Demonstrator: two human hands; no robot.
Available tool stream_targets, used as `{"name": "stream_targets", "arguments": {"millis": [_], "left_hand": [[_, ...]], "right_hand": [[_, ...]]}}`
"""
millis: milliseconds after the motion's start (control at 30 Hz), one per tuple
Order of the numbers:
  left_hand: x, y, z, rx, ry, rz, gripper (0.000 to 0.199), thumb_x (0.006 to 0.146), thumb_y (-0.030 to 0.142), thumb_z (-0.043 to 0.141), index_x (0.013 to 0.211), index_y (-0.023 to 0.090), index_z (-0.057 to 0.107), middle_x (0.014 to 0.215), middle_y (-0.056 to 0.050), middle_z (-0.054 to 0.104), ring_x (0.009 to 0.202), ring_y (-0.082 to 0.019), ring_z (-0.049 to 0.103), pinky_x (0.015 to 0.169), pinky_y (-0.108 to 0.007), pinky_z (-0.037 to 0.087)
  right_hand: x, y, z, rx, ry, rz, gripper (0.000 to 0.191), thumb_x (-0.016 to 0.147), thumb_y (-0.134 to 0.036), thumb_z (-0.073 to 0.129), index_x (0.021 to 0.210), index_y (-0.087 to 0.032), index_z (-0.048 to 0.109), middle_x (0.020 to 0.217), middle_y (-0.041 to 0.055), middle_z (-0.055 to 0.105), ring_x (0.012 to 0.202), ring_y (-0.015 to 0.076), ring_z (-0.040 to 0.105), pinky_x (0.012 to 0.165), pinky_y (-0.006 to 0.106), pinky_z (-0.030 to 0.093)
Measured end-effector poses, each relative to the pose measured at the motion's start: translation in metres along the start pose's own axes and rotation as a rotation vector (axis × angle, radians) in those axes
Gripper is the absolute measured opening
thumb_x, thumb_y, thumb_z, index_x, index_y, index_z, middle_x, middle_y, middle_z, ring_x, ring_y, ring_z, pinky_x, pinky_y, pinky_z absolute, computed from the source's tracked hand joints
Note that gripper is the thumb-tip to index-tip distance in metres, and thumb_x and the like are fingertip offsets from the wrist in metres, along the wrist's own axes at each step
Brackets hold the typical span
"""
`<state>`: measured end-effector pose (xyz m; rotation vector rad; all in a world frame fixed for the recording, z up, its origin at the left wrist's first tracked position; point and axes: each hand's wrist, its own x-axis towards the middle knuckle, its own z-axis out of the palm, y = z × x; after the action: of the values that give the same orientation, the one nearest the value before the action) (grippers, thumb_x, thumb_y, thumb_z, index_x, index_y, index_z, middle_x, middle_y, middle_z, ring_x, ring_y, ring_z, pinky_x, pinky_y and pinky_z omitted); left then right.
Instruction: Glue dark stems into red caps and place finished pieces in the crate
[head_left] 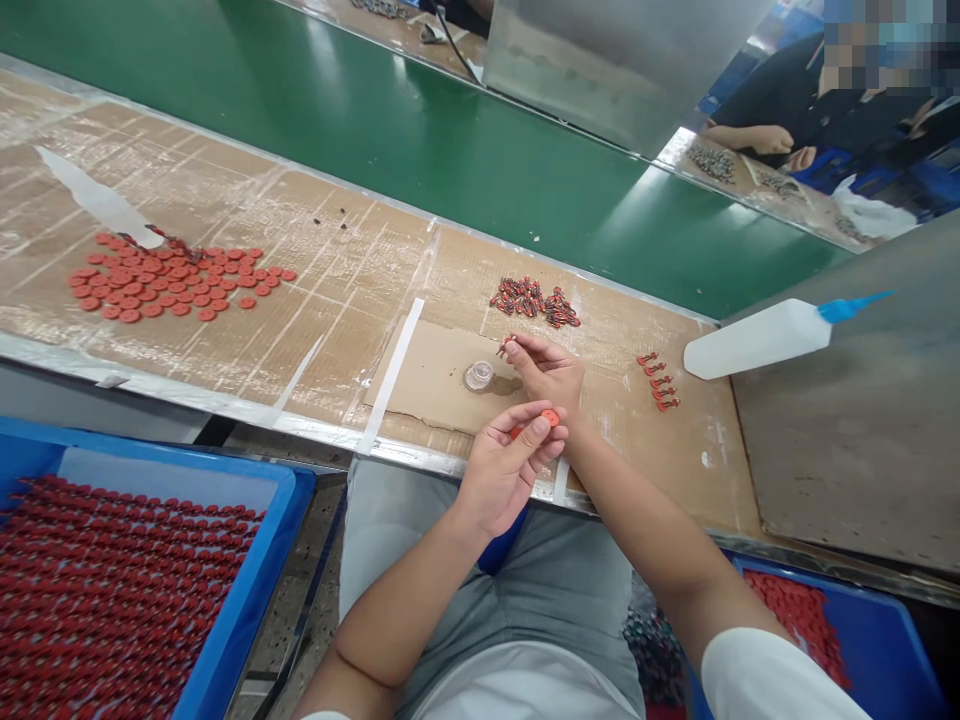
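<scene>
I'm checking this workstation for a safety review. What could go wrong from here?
The small clear cup sits close to the right hand, so a careless move might tip it. The red disc in the left hand and the tiny part in the right are small and could slip from the fingers. The loose red discs could also get nudged out of place.

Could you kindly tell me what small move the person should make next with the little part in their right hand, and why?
Probably bring the small red-and-black part in the right hand down to the red disc held in the left hand, since the two hands are already close together and each is pinching one piece.
</scene>
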<state>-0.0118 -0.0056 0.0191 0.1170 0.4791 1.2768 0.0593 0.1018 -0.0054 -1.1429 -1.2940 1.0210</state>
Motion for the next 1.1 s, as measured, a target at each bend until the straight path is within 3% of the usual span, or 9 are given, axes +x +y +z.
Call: {"name": "stream_targets", "arguments": {"millis": [233,500,600,800,1100], "left_hand": [[0.001,0.002,0.0,0.002,0.065,0.082,0.023,0.076,0.016,0.072,0.099,0.015,0.07,0.103,-0.005,0.071,0.087,-0.009,0.067,0.083,-0.019,0.051],[0.001,0.007,0.002,-0.001,0.1,0.139,0.021,0.077,0.016,0.071,0.098,0.017,0.07,0.102,-0.004,0.072,0.084,-0.008,0.068,0.079,-0.016,0.052],[0.001,0.008,0.001,0.0,0.117,0.151,0.021,0.077,0.018,0.072,0.097,0.018,0.071,0.1,-0.004,0.072,0.086,-0.009,0.068,0.081,-0.017,0.052],[0.002,0.008,0.0,-0.007,0.13,0.148,0.021,0.077,0.019,0.072,0.097,0.018,0.072,0.101,-0.004,0.073,0.092,-0.012,0.069,0.088,-0.022,0.051],[0.004,0.003,-0.001,-0.007,0.131,0.187,0.022,0.076,0.017,0.073,0.097,0.018,0.072,0.107,-0.006,0.072,0.104,-0.017,0.066,0.098,-0.027,0.048]], "right_hand": [[0.0,-0.019,-0.014,0.257,-0.019,0.293,0.03,0.066,-0.04,0.078,0.088,-0.021,0.07,0.087,0.0004,0.073,0.067,0.009,0.064,0.059,0.02,0.05],[-0.018,-0.049,-0.031,0.374,-0.118,0.415,0.024,0.07,-0.039,0.075,0.088,-0.024,0.07,0.092,-0.0005,0.072,0.071,0.01,0.067,0.055,0.018,0.052],[-0.028,-0.053,-0.034,0.312,-0.058,0.341,0.025,0.068,-0.039,0.077,0.087,-0.024,0.071,0.09,0.0006,0.073,0.075,0.0128,0.069,0.059,0.021,0.056],[-0.051,-0.053,-0.033,0.124,0.065,0.028,0.02,0.068,-0.03,0.079,0.086,-0.026,0.074,0.089,-0.0002,0.075,0.081,0.017,0.071,0.077,0.033,0.06],[-0.065,-0.052,-0.033,-0.012,0.103,-0.085,0.019,0.067,-0.027,0.079,0.086,-0.026,0.075,0.09,0.0014,0.075,0.08,0.0214,0.072,0.08,0.039,0.062]]}}
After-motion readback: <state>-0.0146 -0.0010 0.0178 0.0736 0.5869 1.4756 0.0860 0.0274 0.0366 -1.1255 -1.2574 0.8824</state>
